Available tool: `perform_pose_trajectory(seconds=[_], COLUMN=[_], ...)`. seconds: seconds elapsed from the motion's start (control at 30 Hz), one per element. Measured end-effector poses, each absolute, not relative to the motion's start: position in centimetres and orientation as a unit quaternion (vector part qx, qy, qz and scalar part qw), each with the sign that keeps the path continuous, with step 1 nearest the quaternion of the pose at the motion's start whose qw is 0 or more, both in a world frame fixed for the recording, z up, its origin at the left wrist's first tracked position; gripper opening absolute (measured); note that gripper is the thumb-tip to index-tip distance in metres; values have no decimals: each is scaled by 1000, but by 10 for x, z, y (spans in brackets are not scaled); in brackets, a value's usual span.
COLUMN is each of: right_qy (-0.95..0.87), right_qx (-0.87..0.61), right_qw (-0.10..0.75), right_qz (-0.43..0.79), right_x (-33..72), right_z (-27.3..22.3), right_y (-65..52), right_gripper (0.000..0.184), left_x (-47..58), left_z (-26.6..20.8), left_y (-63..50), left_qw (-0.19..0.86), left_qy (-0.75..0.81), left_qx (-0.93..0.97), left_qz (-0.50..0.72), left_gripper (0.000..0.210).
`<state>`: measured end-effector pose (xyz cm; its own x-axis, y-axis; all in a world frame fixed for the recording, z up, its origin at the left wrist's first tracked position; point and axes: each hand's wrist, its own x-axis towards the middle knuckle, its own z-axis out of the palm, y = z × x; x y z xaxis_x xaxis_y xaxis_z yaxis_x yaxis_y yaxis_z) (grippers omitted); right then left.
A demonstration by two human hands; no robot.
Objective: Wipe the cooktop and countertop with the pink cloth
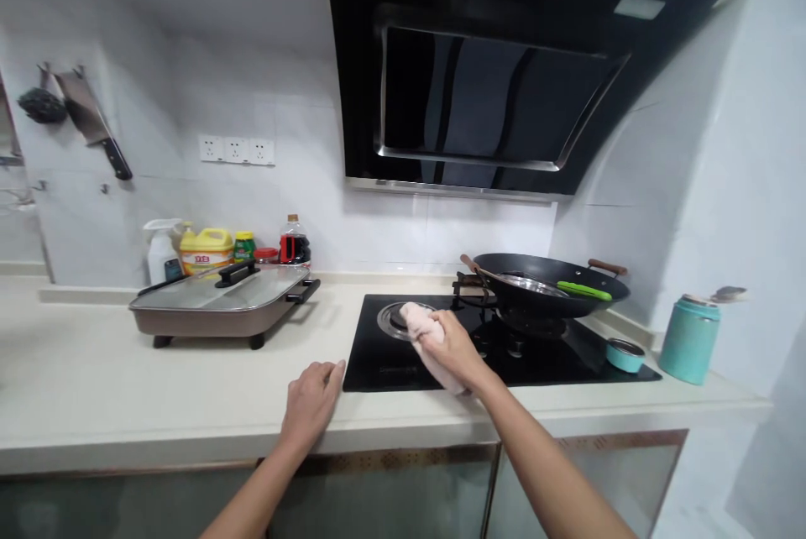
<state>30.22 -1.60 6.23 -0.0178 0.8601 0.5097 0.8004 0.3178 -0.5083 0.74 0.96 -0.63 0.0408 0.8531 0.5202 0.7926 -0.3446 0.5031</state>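
My right hand (454, 347) is closed around a pale pink cloth (423, 327). The bunched cloth lies against the black glass cooktop (390, 371), beside the left burner (390, 322), and its lower end hangs toward the front edge. My left hand (313, 399) rests on the cream countertop (207, 388), just left of the cooktop's front corner. It holds nothing; the thumb stands apart and the fingers are loosely bent, their tips partly hidden.
A black wok (535, 304) with a green-handled utensil (584, 291) sits on the right burner. Near it are a small turquoise cup (625, 356) and a turquoise jar (691, 342). A lidded electric pan (207, 321) stands at left, before several bottles. The range hood (491, 102) overhangs the cooktop.
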Motion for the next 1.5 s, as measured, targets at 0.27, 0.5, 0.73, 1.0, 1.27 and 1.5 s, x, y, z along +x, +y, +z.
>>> perform_pose_trajectory(seconds=[0.27, 0.5, 0.73, 1.0, 1.27, 1.5], right_qy=[-718, -757, -793, -639, -495, -475], right_qx=[-666, -617, -531, -727, -832, -839], right_qw=[195, 204, 294, 232, 201, 175], right_qz=[-60, -72, -47, -96, -151, -199], right_x=[336, 272, 264, 418, 511, 477], right_z=[15, 1, -11, -12, -24, -24], right_y=[10, -24, -38, -63, -88, -98], right_gripper=[37, 36, 41, 47, 51, 47], left_x=[9, 10, 3, 4, 5, 11], left_z=[-6, -5, -4, -8, -5, -2], left_y=[10, 15, 17, 22, 20, 19], left_qw=[18, 35, 31, 23, 39, 44], left_qy=[582, 591, 600, 602, 611, 607], left_qx=[728, 725, 715, 724, 715, 719], left_qz=[361, 351, 357, 337, 336, 334], left_gripper=[46, 49, 52, 48, 48, 54])
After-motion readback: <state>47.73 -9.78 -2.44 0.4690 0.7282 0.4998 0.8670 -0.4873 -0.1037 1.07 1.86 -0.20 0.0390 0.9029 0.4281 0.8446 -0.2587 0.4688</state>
